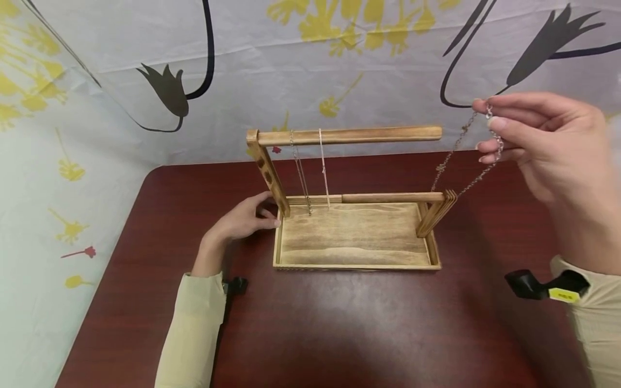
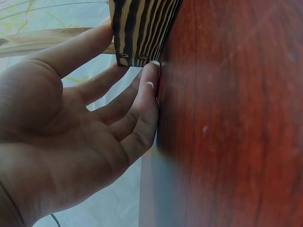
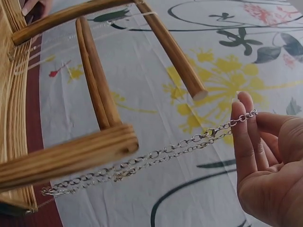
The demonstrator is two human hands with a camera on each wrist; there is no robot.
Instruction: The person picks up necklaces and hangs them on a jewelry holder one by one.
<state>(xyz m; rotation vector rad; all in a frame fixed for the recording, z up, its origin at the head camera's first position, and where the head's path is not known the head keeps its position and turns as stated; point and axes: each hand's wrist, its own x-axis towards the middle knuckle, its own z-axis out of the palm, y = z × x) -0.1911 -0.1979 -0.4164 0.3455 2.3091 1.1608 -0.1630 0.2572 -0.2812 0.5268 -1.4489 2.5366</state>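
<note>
A wooden jewelry stand (image 1: 359, 231) with a shallow tray base and two horizontal bars stands on the table. My left hand (image 1: 245, 218) grips the tray's left end near the back corner, thumb and fingers on either side of the wood. Held up to the right of the stand, my right hand (image 1: 558, 134) pinches a silver chain necklace (image 3: 189, 142) between thumb and fingertips. Its two strands slope down toward the right end of the lower bar (image 1: 388, 198). Whether the chain's lower end touches the stand, I cannot tell.
From the upper bar (image 1: 378, 133) hang a thin chain (image 1: 301, 175) and a pale strand (image 1: 324, 170), both toward its left post. That bar's right end is free. A flower-printed cloth (image 1: 301, 86) rises behind the dark red table (image 1: 368, 323).
</note>
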